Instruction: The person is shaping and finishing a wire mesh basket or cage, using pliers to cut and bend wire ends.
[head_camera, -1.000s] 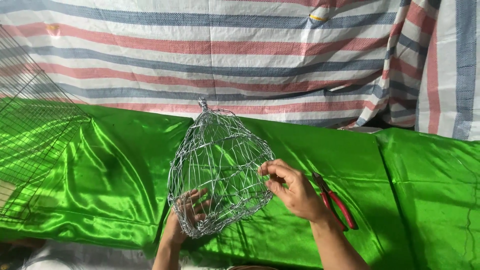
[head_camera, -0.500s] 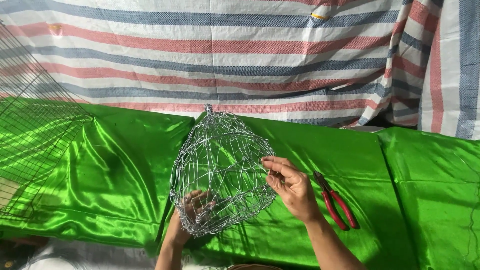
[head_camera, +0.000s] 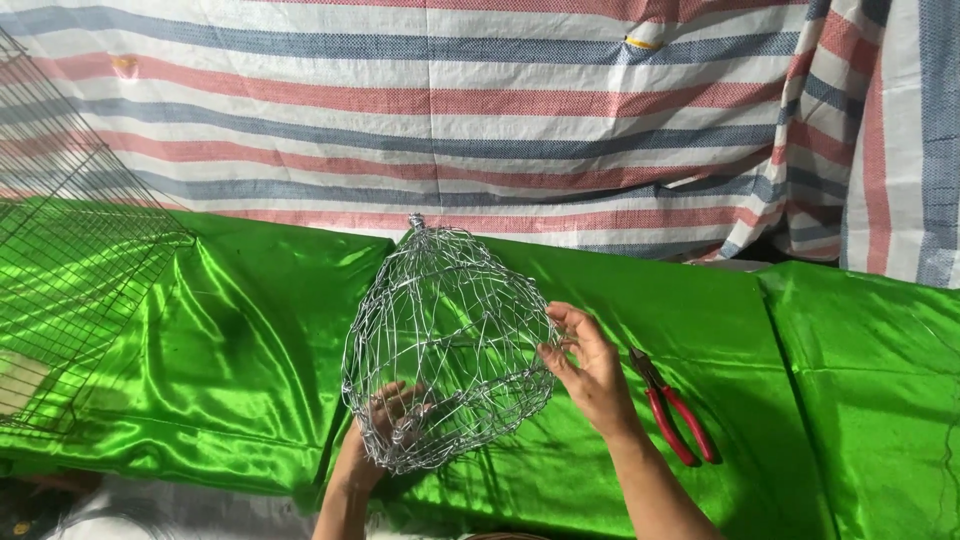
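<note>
Wire cage (head_camera: 445, 350) gripped by both hands' fingers (head_camera: 560, 345), shiny green cloth (head_camera: 230, 350) beneath, striped tarp (head_camera: 450, 120) behind

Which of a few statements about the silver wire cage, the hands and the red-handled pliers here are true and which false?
1. The left hand is seen through the dome-shaped silver wire cage. True.
2. The right hand holds the red-handled pliers. False: the pliers lie on the shiny green satin cloth; the right hand touches the cage's side.
3. The backdrop is a striped woven tarpaulin. True.
4. The flat wire mesh panel lies at the right. False: it is at the left.
</note>
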